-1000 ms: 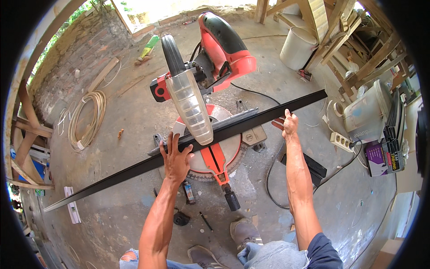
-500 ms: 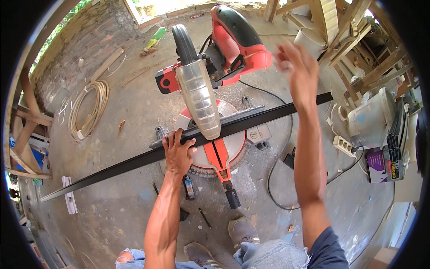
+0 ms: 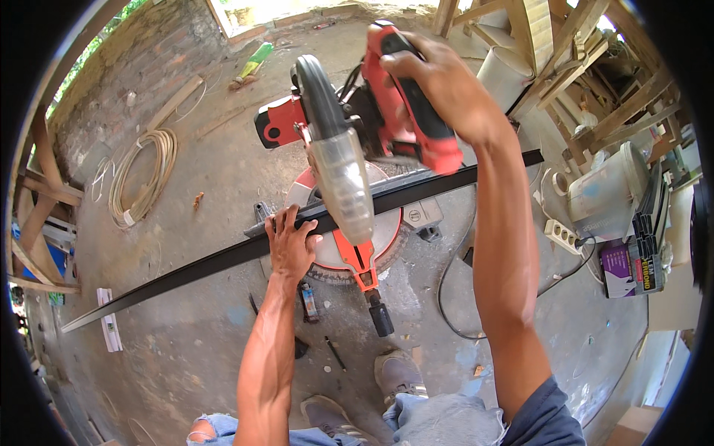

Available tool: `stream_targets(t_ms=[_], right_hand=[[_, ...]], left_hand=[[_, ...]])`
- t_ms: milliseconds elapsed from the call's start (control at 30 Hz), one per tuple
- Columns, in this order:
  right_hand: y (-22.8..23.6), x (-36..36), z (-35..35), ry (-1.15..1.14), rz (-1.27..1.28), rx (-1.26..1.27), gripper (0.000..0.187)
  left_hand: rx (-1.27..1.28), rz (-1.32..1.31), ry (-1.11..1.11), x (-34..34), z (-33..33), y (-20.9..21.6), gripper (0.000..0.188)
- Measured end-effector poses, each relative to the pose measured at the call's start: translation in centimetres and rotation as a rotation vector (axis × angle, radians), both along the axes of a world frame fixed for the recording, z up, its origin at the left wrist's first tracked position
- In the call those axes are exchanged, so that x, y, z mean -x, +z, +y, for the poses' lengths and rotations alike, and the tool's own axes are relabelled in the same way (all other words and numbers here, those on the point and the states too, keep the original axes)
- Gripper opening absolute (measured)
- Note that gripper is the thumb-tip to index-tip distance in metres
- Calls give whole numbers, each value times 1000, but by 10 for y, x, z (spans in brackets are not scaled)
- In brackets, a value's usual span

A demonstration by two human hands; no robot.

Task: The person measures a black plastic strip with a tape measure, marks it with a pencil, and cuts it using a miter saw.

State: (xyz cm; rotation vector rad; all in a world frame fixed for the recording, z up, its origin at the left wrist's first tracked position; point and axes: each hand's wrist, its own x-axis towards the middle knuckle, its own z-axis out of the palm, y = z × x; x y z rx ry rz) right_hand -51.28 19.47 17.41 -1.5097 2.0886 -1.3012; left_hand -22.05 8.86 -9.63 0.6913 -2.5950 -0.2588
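The left hand, fingers spread, rests on a long black bar, which slants across the saw's round base under the clear guard; the right hand is wrapped around the red-and-black handle.

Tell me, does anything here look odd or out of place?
A bit: the miter saw, with a black bar across it, sits straight on the floor, and a pen-like stick lies loose near the shoes, looking stray. The jeans are torn at the left knee.
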Motion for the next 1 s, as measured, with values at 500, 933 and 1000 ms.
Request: stream_targets(t_ms=[500, 933, 1000], right_hand=[[-29, -90, 81, -70, -392, 47, 60], [-65, -105, 103, -139, -599, 198, 67], [-74, -105, 102, -83, -535, 260, 67]], left_hand=[[23, -18, -21, -6, -3, -10, 35], [129, -80, -9, -2, -3, -8, 39], [187, -75, -26, -13, -19, -21, 39]])
